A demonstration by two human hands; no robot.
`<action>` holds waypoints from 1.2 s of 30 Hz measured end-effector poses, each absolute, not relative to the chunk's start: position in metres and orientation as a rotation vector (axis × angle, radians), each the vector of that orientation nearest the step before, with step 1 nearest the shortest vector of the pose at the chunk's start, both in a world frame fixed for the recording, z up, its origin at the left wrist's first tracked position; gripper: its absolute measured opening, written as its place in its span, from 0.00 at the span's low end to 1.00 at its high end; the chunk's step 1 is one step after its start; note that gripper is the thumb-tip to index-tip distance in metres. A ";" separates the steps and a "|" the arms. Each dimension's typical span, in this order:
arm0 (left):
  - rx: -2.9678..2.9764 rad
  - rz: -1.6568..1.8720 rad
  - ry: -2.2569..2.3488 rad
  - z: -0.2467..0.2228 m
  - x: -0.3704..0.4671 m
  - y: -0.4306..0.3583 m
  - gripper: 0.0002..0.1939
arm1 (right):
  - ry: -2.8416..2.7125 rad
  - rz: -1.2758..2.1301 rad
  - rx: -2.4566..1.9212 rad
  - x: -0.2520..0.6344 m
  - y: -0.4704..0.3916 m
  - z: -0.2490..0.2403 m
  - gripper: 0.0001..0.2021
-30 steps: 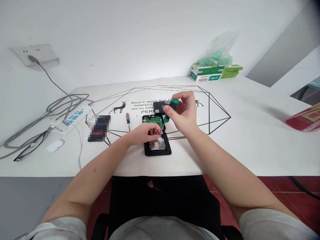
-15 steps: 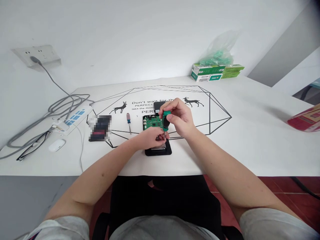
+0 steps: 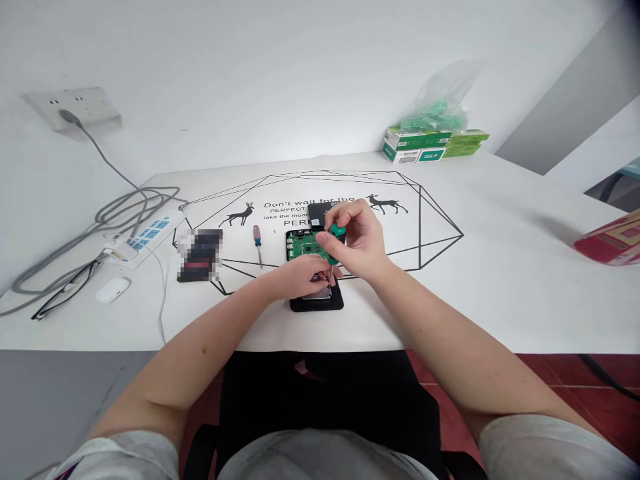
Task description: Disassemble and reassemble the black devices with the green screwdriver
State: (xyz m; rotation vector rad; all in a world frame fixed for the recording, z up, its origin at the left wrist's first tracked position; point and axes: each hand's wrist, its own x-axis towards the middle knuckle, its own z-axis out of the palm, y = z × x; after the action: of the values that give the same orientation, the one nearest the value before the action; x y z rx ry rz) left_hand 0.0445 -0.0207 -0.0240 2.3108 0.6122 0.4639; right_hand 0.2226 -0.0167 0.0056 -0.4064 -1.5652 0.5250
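A small black box (image 3: 317, 301) lies open on the white table (image 3: 500, 280), right in front of the person. It is like a little tray. Inside it sits a shiny silver plate (image 3: 320, 293), mostly hidden by the hands. Just behind the box lies a green board (image 3: 304, 245) in its own black frame, and behind that a flat black lid (image 3: 319, 213).

The right hand (image 3: 361, 241) is over the box. Its fingers are curled tight around a green screwdriver (image 3: 335, 237), which stands almost straight up with its thin tip pointing down into the box. The left hand (image 3: 301, 275) rests on the box's near-left part, fingers bent and close together by the screwdriver tip. If they pinch something tiny, it cannot be seen.

Left of the box lies a second screwdriver (image 3: 257, 241) with a red and blue handle. Further left is a blurred dark thing (image 3: 200, 256), then a white mouse (image 3: 113, 289), a power strip (image 3: 145, 235) and gray cables (image 3: 100, 220).

Far behind the box, to the right, green and white cartons (image 3: 425, 145) are stacked, with a clear bag (image 3: 440, 100) of green bits on top.
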 end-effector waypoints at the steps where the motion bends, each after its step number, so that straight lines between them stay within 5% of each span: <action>1: 2.309 0.463 0.610 -0.024 0.045 -0.020 0.10 | -1.556 0.490 -0.418 0.222 -0.016 0.005 0.17; 27: 2.275 0.439 0.594 -0.018 0.042 -0.022 0.11 | -1.481 0.268 -0.441 0.223 -0.016 0.006 0.18; 36: 2.265 0.411 0.641 -0.019 0.041 -0.023 0.10 | -1.398 0.468 -0.525 0.225 -0.008 0.007 0.22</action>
State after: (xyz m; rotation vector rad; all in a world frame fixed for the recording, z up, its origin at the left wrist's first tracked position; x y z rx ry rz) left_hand 0.0412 -0.0232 -0.0187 2.2649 0.6409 0.4113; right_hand 0.2255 -0.0084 0.0074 -0.5254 -1.3979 0.4683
